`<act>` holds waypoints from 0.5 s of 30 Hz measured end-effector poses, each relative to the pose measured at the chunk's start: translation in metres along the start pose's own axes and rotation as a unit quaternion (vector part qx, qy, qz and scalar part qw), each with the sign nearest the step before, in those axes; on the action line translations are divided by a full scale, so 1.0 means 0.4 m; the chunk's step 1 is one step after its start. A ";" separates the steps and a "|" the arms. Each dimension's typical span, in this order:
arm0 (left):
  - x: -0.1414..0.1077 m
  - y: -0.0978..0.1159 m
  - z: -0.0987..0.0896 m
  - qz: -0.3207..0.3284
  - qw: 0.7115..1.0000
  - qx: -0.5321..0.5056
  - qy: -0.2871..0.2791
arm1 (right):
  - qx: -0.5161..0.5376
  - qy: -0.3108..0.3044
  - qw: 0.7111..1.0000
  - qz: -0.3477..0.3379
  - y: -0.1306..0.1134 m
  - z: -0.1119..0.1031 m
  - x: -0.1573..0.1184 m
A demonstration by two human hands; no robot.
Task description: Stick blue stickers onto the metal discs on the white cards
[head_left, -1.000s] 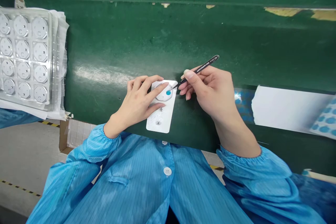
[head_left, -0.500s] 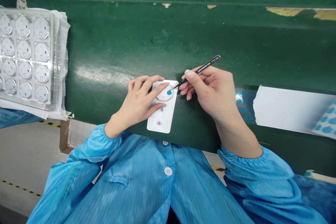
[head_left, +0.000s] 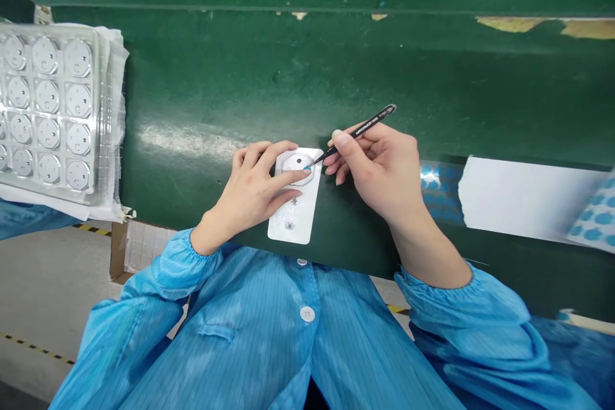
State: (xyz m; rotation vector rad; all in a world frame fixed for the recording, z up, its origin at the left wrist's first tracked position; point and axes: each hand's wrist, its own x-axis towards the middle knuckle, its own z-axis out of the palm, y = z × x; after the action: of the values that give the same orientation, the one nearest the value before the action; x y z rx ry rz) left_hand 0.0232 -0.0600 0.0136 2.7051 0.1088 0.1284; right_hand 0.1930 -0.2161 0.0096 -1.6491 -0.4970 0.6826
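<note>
My right hand (head_left: 379, 163) grips black tweezers (head_left: 368, 125) between thumb and fingers, their tip pointing down and left. That tip meets a small blue round sticker (head_left: 306, 168) on a white octagonal disc (head_left: 288, 161). The disc lies on a white rectangular plate (head_left: 307, 214) with dark round marks lower down. Across the plate's left side lies my left hand (head_left: 257, 182), fingers spread, one fingertip at the sticker and partly covering it. A dark dot shows near the top of the disc.
At the left, a clear plastic tray (head_left: 93, 109) holds rows of similar discs. To the right lie a white paper sheet (head_left: 519, 195), a strip of blue dots (head_left: 439, 192) and a sheet of blue stickers (head_left: 598, 218). Below the table's left edge is a cardboard box (head_left: 118, 250).
The disc has turned under my left hand, and a fingertip now rests at the blue sticker, covering part of it. My right hand has moved slightly left with the tweezers.
</note>
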 end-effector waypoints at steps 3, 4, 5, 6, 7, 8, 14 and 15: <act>0.001 0.014 -0.007 -0.009 1.000 -0.001 -0.015 | 0.018 0.071 0.996 -0.044 0.009 0.001 0.002; 0.005 0.021 -0.012 -0.020 1.000 -0.002 -0.020 | 0.025 0.100 0.992 -0.070 0.011 0.000 0.005; 0.011 0.030 -0.018 -0.040 0.999 -0.003 -0.026 | 0.030 0.127 0.986 -0.102 0.012 -0.001 0.008; 0.019 0.037 -0.024 -0.067 0.997 -0.001 -0.033 | 0.032 0.149 0.979 -0.136 0.013 -0.001 0.012; 0.030 0.043 -0.032 -0.096 0.994 0.004 -0.042 | 0.031 0.164 0.972 -0.166 0.012 -0.002 0.014; 0.043 0.045 -0.040 -0.122 0.991 0.009 -0.053 | 0.027 0.170 0.967 -0.187 0.010 -0.001 0.014; 0.154 -0.009 -0.080 -0.066 0.965 -0.228 -0.109 | -0.033 0.088 0.984 -0.149 -0.012 0.000 -0.017; 0.170 -0.020 -0.081 -0.049 0.944 -0.311 -0.095 | -0.036 0.061 0.989 -0.133 -0.015 -0.001 -0.023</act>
State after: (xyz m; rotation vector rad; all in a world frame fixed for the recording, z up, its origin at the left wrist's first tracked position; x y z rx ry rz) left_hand 0.0868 -0.0327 0.0446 2.0621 0.1204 -0.1147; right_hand 0.1868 -0.2214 0.0171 -1.6418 -0.6450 0.3685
